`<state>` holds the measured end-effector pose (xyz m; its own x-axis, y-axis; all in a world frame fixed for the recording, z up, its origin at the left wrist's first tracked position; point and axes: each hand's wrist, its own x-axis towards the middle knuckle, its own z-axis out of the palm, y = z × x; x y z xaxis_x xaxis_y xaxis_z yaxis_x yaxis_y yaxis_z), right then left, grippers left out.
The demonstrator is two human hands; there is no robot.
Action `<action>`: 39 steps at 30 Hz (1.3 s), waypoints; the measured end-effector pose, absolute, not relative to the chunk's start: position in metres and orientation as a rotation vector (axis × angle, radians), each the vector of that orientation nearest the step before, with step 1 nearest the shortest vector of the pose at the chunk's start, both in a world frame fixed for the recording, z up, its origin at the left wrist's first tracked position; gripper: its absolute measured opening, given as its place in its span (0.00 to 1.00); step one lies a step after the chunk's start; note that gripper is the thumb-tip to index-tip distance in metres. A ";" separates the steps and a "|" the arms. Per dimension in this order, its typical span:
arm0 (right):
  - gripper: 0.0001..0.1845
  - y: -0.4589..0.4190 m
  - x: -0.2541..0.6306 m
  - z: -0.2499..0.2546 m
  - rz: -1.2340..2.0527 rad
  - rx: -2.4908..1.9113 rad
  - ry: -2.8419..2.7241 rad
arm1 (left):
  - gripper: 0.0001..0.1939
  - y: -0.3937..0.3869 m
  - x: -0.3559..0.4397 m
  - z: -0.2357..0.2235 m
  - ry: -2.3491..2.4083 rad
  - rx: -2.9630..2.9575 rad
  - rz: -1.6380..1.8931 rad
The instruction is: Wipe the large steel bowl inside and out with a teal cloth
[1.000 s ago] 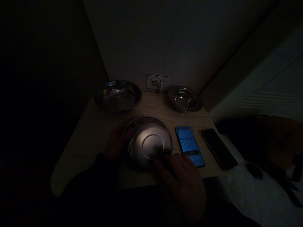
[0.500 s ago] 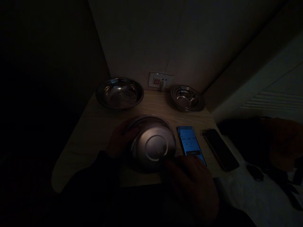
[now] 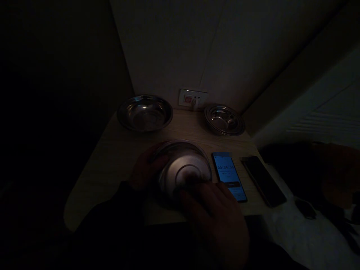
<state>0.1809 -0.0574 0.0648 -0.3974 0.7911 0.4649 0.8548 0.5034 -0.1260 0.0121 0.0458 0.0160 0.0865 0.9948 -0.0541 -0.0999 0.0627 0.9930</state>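
Observation:
A shiny metal bowl [image 3: 176, 168] is tilted on its side, its round base turned up toward me. My left hand [image 3: 147, 168] is closed around its left side and rim. Over the lower right of the base lies my right hand [image 3: 216, 213], fingers bent and pressed together against the metal. A dark patch shows under those fingertips, too dim to name. Just right of the bowl is a lit phone [image 3: 229, 176] with a timer on its screen.
On the pale wooden table [image 3: 109, 150], a wide metal basin [image 3: 144, 116] stands back left and several stacked metal bowls [image 3: 225, 122] back right. A dark phone [image 3: 264, 180] lies at the right edge. A wall socket [image 3: 192, 98] holds a plug. Light is very dim.
My right hand has moved left and up, from the bowl's lower right edge onto its base. My left hand keeps its hold. The view has shifted slightly.

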 end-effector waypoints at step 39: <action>0.13 -0.021 0.197 0.077 -0.359 -1.353 -2.286 | 0.27 0.046 0.011 0.015 1.035 1.189 1.134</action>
